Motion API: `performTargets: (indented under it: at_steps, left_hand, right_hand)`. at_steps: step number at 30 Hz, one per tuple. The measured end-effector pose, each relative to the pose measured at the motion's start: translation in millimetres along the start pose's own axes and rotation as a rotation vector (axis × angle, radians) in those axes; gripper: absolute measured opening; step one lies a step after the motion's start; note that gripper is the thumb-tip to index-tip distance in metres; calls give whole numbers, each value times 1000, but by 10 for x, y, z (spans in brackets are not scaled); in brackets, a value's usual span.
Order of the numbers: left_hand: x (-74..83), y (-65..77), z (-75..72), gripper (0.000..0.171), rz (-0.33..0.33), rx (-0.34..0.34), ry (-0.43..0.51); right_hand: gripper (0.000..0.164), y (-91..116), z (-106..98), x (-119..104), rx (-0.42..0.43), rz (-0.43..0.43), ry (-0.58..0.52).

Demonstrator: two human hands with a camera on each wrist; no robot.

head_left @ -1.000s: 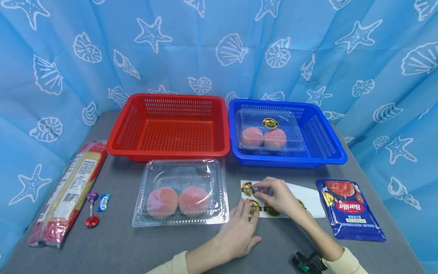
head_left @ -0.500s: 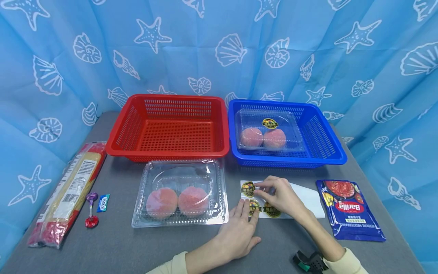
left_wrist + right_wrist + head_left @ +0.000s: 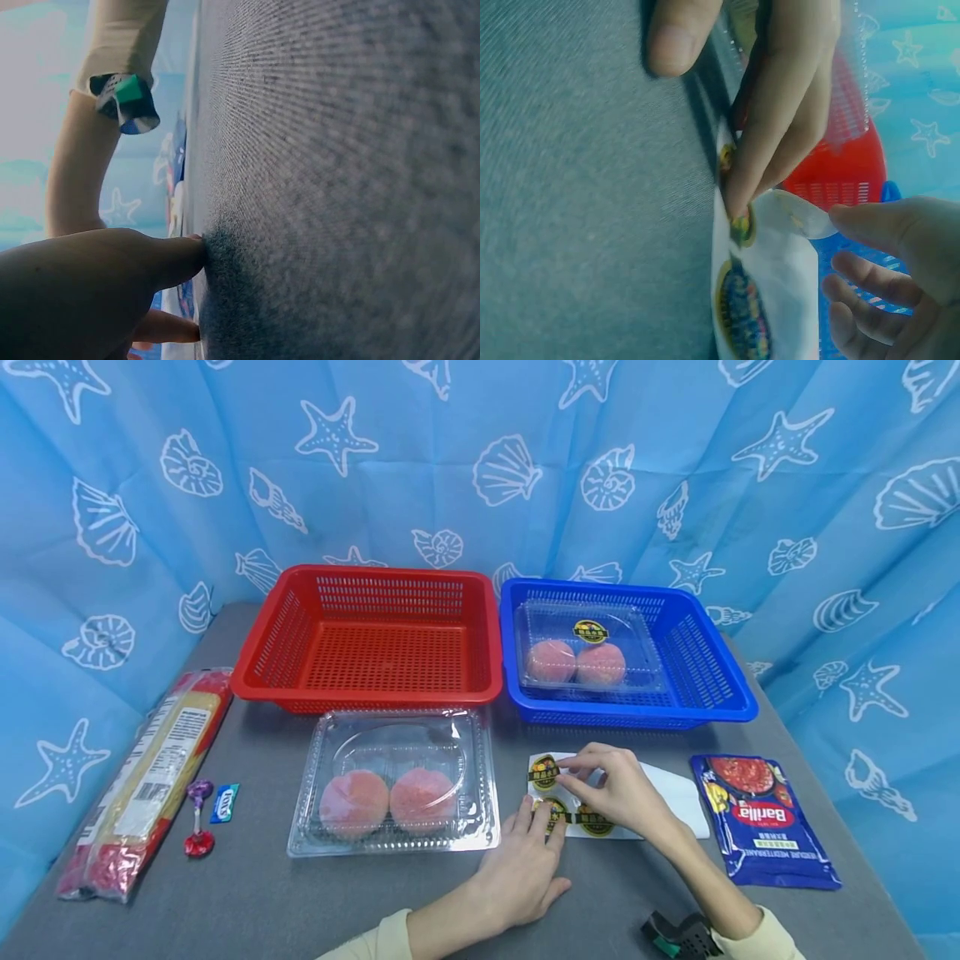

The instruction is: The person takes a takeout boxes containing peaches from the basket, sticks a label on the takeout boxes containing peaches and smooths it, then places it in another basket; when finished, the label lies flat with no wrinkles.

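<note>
On the grey tabletop lies a white sheet (image 3: 686,802) of round black-and-gold stickers. My right hand (image 3: 618,789) pinches a sticker (image 3: 542,772) at the sheet's upper left. In the right wrist view, the sticker's pale underside (image 3: 802,214) curls up from the sheet toward the thumb. My left hand (image 3: 525,868) rests with extended fingers on the sheet's lower left, its thumb apart on the table. Just left of it stands a clear clamshell box (image 3: 472,839) holding two peaches (image 3: 390,802). The right hand covers part of the sheet.
Behind are a red basket (image 3: 367,697) and a blue basket (image 3: 720,710); the blue one holds another clear box (image 3: 540,614) of peaches, with a sticker on its lid. A sauce pouch (image 3: 765,822) lies right. Left are a pasta pack (image 3: 153,785), lollipops (image 3: 198,818) and a small packet (image 3: 224,803).
The right fingers have shifted slightly upward, and the sticker at the sheet's upper left sits a little differently under them. The left hand stays put on the sheet.
</note>
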State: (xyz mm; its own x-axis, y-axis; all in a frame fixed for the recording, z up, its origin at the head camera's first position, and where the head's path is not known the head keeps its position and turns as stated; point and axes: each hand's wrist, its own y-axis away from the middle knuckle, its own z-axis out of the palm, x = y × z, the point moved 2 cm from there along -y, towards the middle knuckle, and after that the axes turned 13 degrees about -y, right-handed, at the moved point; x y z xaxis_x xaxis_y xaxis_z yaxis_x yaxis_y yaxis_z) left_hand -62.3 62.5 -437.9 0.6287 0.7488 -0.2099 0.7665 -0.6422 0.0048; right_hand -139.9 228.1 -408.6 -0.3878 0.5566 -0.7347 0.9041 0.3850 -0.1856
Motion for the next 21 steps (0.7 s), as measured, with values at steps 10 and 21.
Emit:
performTargets:
  at_steps: [10,21]
  left_hand:
    - [-5,-10,18,72,17,16,-31]
    - [28,-5,-24,78,-24,39,29]
  right_hand:
    - [15,8,-71,-97,21,-12,-78]
    - [18,23,-180,-293,132,-52,-150]
